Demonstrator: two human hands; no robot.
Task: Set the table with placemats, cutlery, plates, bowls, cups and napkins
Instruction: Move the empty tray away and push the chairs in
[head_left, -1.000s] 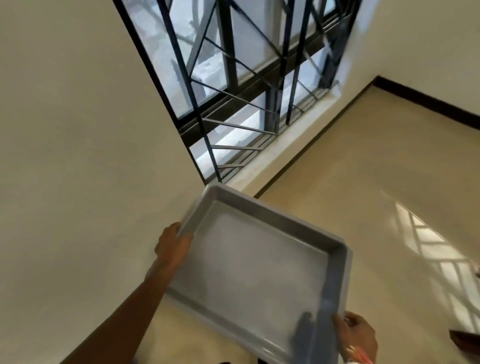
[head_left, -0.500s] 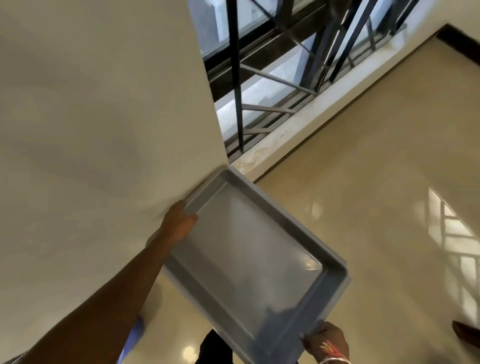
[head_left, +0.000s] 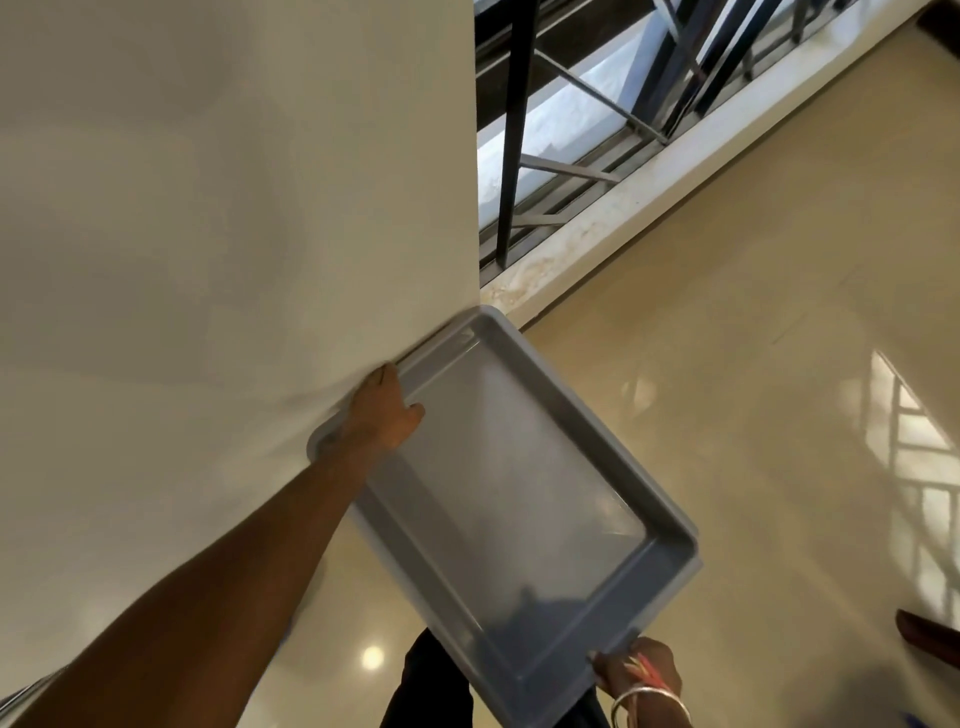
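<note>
I carry an empty grey plastic tray (head_left: 524, 499) in front of me, tilted and held above the floor. My left hand (head_left: 382, 410) grips its far left rim, thumb inside the tray. At the bottom of the view my right hand (head_left: 636, 670), with bangles on the wrist, grips the near right corner. The tray's far left edge runs close along a cream wall. No placemats, cutlery, plates, bowls, cups or napkins are in view.
A cream wall (head_left: 208, 234) fills the left half of the view. A barred window (head_left: 561, 104) with a pale sill stands beyond it. Glossy beige floor (head_left: 753, 338) spreads to the right. A dark brown object (head_left: 930, 634) shows at the right edge.
The view has swung left and closer to the wall, so the window has slid to the upper right. The tray has turned and now lies nearer the wall. Both hands keep their grip.
</note>
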